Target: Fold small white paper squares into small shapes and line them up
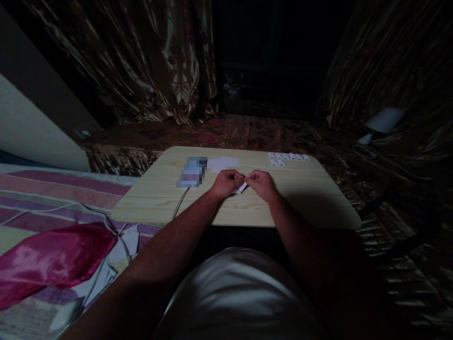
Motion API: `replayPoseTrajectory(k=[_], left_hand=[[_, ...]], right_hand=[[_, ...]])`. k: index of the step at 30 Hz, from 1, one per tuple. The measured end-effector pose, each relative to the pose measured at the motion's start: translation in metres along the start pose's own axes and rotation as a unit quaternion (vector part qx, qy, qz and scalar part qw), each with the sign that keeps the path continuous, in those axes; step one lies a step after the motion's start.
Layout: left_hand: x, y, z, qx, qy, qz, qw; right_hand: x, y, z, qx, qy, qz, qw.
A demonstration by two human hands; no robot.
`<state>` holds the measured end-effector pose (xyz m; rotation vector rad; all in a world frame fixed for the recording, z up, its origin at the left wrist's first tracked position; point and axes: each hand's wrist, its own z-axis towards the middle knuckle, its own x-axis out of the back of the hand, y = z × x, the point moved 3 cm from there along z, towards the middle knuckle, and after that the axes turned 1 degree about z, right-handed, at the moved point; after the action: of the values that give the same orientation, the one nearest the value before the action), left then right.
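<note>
Just over the table [152, 203], the left hand [228, 183] and right hand [262, 183] pinch a small white piece [242, 188], probably paper, fingertips closed and partly hiding it. Around lie white sheets [225, 163], a blurred device [192, 172] with its cable [180, 200], and rows of folded pieces [292, 156].

On the table [300, 198] I view remotely, paper [242, 187] sits between the left hand [228, 183] and right hand [262, 184], a device [192, 172] left, sheets [222, 163] behind, pieces [292, 156] back right, a bed [53, 189] leftward, a lamp [385, 119] rightward beyond.
</note>
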<state>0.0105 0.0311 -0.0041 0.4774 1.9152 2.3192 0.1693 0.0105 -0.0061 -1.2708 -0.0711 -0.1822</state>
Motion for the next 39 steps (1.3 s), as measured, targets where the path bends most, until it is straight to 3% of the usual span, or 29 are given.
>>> replayPoseTrajectory(k=[6,18,25,39], left_hand=[[0.000,0.000,0.000,0.006,0.021,-0.023,1.000],[0.003,0.002,0.002,0.019,0.053,-0.051,0.997],[0.002,0.003,0.003,0.004,0.054,-0.051,0.997],[0.006,0.001,0.005,-0.025,0.102,-0.020,0.994]], right_hand=[[0.003,0.002,0.001,-0.006,0.038,0.004,0.999],[0.006,0.001,0.003,-0.041,0.036,0.102,0.993],[0.012,0.000,0.004,-0.048,0.088,0.105,0.989],[0.008,-0.003,0.003,-0.049,0.067,0.093,0.992]])
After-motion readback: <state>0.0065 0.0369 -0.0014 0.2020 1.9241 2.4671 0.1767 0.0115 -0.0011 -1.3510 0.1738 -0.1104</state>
